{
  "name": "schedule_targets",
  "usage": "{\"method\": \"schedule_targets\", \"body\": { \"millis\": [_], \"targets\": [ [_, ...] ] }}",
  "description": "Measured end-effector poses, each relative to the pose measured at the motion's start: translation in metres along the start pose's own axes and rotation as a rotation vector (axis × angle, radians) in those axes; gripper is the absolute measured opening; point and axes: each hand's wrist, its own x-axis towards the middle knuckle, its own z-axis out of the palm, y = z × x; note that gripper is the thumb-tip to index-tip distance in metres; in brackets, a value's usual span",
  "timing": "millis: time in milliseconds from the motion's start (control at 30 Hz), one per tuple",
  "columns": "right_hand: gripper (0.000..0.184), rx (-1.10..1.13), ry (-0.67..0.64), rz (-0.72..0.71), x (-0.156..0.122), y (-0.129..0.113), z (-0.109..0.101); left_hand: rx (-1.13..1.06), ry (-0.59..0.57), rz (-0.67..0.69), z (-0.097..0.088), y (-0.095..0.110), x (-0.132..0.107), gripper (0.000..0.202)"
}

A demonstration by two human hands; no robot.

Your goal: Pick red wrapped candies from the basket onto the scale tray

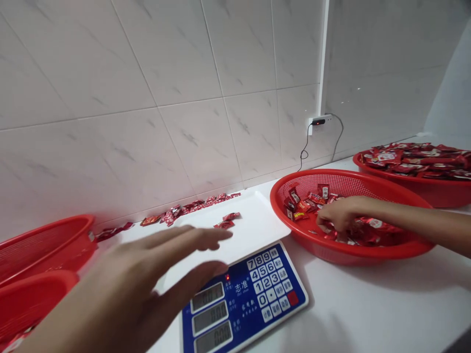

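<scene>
My left hand hovers open above the white platform of a blue-faced digital weighing scale, fingers spread and holding nothing. Two or so red candy packets lie on the platform, just beyond my fingertips. My right hand reaches into a round red plastic basket, its fingers curled down among loose red-wrapped candies. The candies under my palm hide whether any are in its grip.
A row of red packets lies along the tiled wall behind the scale. Red baskets stand at the left, and a fuller red basket of candies stands at the far right. A wall socket with a plugged-in cable is above.
</scene>
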Motion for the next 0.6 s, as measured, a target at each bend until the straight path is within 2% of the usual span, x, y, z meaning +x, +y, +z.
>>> {"method": "schedule_targets", "body": {
  "millis": [33, 100, 200, 300, 400, 467, 600],
  "targets": [
    [0.020, 0.030, 0.063, -0.030, 0.000, 0.003, -0.005, 0.057, 0.025, 0.053, 0.002, 0.007, 0.012, 0.019],
    [0.019, 0.110, 0.237, -0.104, -0.001, 0.010, -0.017, 0.089, 0.065, 0.077, 0.005, 0.019, 0.030, 0.022],
    [0.020, 0.310, 0.499, -0.143, -0.008, 0.011, -0.033, -0.024, 0.092, 0.040, 0.008, 0.026, 0.041, 0.026],
    [0.021, 0.650, 0.658, -0.172, -0.015, -0.008, -0.040, -0.145, 0.047, -0.070, 0.013, 0.021, 0.042, 0.027],
    [0.021, 0.990, 0.681, -0.333, -0.018, -0.047, -0.040, -0.309, -0.002, -0.269, 0.025, 0.009, 0.043, 0.036],
    [0.022, 1.113, 0.631, -0.471, -0.017, -0.079, -0.038, -0.428, -0.004, -0.362, 0.037, 0.000, 0.044, 0.044],
    [0.016, 1.223, 0.460, -0.677, -0.010, -0.133, -0.029, -0.656, 0.026, -0.374, 0.053, -0.015, 0.048, 0.041]
  ]
}}
